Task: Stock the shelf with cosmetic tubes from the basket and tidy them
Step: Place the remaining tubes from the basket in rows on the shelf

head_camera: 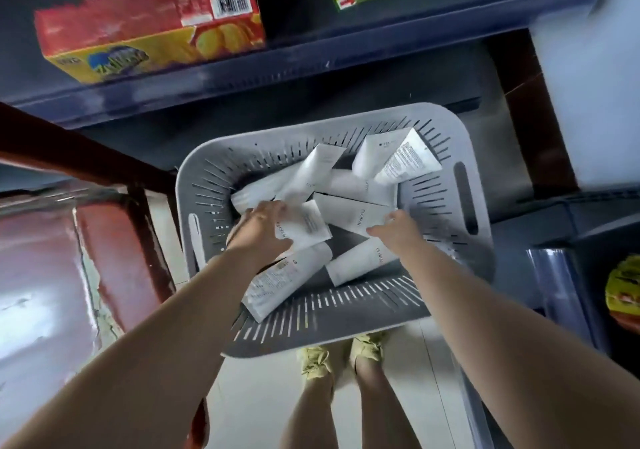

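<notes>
Head view: hands, left and right, each gripping white tubes inside grey basket beneath blue shelf with red box.

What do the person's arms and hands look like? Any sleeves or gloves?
Both arms are bare, with no sleeves showing. The left hand and right hand wear no gloves, and no rings, watch or bracelets are visible.

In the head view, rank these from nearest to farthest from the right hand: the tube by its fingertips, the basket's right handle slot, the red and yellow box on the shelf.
1. The tube by the fingertips of the right hand, in the basket's middle.
2. The right handle slot, in the basket's right wall.
3. The red and yellow box, on the shelf at upper left.
</notes>
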